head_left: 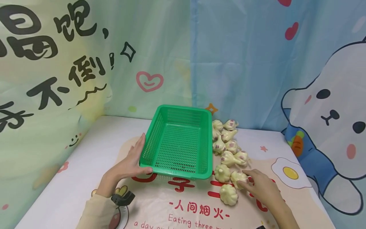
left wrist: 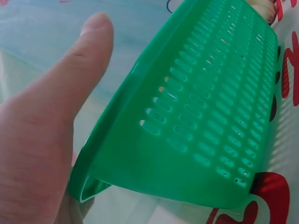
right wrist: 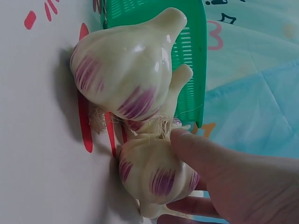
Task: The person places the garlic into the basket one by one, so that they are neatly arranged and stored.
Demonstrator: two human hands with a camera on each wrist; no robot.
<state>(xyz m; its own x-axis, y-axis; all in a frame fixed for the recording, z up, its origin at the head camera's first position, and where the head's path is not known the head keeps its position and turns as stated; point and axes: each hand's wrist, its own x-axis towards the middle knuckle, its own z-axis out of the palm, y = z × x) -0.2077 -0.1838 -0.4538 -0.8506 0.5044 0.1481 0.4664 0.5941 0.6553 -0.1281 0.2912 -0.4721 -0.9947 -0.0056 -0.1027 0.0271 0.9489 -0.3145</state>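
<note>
Fingers fairly straight and spread, the left hand sits around the near-left corner of the green basket; we figure that's to stop it sliding. Along the basket's right side we see a straggle of garlic bulbs, probably parked there so they're easy to reach. Furthest right, we've got the right hand with thumb and fingers curled round one bulb, just beside two others. We can't tell if it's off the table.

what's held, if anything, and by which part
Right hand pinches a round cream, purple-streaked garlic bulb, thumb at its root end. Left hand only touches the green plastic basket.
</note>
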